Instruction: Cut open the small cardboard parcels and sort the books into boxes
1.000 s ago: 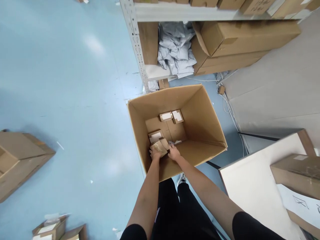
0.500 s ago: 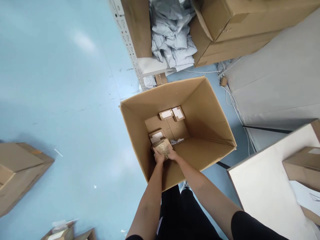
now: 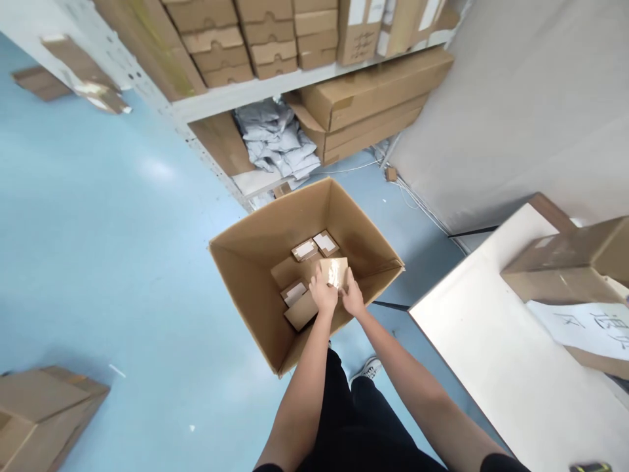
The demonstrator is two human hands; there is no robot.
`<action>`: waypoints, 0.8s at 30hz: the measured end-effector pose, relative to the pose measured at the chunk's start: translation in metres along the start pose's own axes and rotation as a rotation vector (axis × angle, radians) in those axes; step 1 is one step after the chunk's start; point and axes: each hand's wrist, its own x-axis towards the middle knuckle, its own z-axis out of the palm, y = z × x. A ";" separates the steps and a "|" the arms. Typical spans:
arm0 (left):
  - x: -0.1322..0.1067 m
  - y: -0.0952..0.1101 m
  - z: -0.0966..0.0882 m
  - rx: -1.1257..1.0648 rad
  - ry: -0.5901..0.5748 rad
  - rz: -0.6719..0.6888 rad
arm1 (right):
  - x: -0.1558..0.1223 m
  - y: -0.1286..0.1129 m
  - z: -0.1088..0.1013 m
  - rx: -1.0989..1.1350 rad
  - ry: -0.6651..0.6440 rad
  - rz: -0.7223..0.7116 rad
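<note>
Between my two hands is a small cardboard box (image 3: 335, 270) with shiny tape across its top. My left hand (image 3: 323, 292) grips its left side and my right hand (image 3: 352, 295) its right side. Both hands are inside the mouth of a large open carton (image 3: 246, 288) on the floor. Down in the carton lie a labelled small box (image 3: 304, 250), another labelled box (image 3: 326, 243) beside it, a third labelled box (image 3: 293, 293) at the left, and a plain brown box (image 3: 301, 311) nearer me.
A white table (image 3: 472, 314) stands at the right, bearing a cardboard box (image 3: 550, 269) and a paper sheet with handwriting (image 3: 580, 328). Behind the carton is a metal shelf (image 3: 226, 98) with boxes and grey mailer bags (image 3: 280, 141). Another carton (image 3: 44, 413) sits at lower left.
My hands have lifted the taped small box off the carton's bottom left area, up and to the right. The plain brown box beneath now shows. My view has shifted, revealing more shelf.
</note>
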 end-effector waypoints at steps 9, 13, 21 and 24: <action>-0.161 0.192 0.041 -0.079 -0.119 0.533 | -0.111 0.061 -0.203 0.320 0.510 0.026; -0.242 0.265 0.089 0.080 -0.220 0.843 | -0.164 0.110 -0.247 0.625 0.745 0.020; -0.331 0.282 0.207 0.130 -0.552 0.849 | -0.274 0.212 -0.323 0.529 0.884 0.400; -0.351 0.264 0.243 0.130 -0.656 0.851 | -0.305 0.240 -0.326 0.600 0.851 0.564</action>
